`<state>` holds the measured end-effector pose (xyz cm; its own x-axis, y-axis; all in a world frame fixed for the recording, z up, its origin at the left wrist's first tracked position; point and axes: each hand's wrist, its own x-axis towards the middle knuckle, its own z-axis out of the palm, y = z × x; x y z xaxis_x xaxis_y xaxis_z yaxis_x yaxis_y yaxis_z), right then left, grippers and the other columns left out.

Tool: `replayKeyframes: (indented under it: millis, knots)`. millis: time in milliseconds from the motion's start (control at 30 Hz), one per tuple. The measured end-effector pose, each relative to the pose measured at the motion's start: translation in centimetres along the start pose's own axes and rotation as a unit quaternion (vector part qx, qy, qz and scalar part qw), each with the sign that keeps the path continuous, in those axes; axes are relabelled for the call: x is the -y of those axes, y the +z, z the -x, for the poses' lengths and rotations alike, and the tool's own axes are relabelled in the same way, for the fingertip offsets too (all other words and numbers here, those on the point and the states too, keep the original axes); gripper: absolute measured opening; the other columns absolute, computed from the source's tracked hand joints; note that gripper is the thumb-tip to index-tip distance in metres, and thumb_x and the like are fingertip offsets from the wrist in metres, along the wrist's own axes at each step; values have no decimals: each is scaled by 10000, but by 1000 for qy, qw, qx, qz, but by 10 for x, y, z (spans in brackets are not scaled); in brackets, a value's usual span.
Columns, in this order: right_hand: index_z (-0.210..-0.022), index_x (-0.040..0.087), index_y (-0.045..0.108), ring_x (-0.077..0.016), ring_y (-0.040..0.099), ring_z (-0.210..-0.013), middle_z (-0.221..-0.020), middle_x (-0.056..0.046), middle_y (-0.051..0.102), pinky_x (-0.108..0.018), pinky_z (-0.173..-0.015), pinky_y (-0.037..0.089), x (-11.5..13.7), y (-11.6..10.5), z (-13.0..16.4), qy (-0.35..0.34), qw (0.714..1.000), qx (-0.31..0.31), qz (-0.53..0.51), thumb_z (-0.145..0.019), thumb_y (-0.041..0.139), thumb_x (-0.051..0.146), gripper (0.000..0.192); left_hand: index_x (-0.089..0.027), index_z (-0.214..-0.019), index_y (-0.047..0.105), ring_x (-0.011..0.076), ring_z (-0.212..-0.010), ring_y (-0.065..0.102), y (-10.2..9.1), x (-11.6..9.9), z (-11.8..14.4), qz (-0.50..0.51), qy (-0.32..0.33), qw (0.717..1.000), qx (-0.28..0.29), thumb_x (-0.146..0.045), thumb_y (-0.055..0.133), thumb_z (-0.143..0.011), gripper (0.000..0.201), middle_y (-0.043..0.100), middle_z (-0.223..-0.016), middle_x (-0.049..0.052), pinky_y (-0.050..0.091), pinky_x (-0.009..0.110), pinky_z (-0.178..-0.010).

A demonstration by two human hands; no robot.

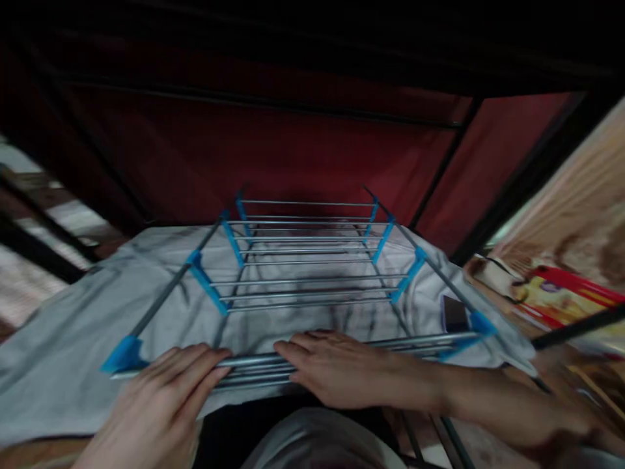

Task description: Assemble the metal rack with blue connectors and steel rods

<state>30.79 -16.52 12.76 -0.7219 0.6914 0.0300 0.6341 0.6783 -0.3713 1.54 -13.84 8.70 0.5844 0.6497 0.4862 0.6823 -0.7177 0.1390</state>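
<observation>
Head view: L hand (156, 397) and R hand (336, 368) both lying flat, fingers together, on near rods of folding drying rack (303, 280), rack sitting over grey cloth (58, 345), red fabric wall (273, 150) behind, dark phone (454, 314) lying on cloth at right.

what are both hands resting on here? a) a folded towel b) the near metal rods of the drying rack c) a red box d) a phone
b: the left hand and right hand both lie flat on the near rods of the drying rack, which sits over a white cloth.
</observation>
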Motion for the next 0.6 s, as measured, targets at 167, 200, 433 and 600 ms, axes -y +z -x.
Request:
replayKeyframes:
  millis: [167,200,433,600]
  knots:
    - [-1309,200,553,-205,603,-1106,-1250,-86,630,-323,-953,461,-6,-4,-40,13,985,32,-171,-929,461,248,393,-206,-1057,634,188,-838,606,-11,-30,-8,-55,-53,995,66,-284,451,-977,215,661,-903,34,447,334,-788]
    - [-1294,196,569,-198,604,-1107,-1237,-83,640,-320,-961,458,-7,-2,-50,13,980,25,-195,-929,451,243,387,-198,-1047,631,191,-824,592,-11,-33,-9,-69,-57,994,66,-273,451,-976,208,647,-879,36,444,341,-774]
    - [-1145,147,652,-177,634,-1028,-1142,-81,684,-292,-919,480,7,16,-136,8,947,58,-317,-931,438,255,321,-156,-1087,608,212,-909,576,8,-42,7,-161,-25,987,7,-143,521,-923,186,637,-944,63,466,375,-845]
    - [-938,159,681,-153,646,-865,-927,-48,706,-248,-801,495,30,29,-180,10,942,123,-313,-903,473,228,222,-148,-1147,601,186,-954,611,12,-48,11,-180,1,982,-49,-104,473,-938,249,668,-1005,77,493,356,-896]
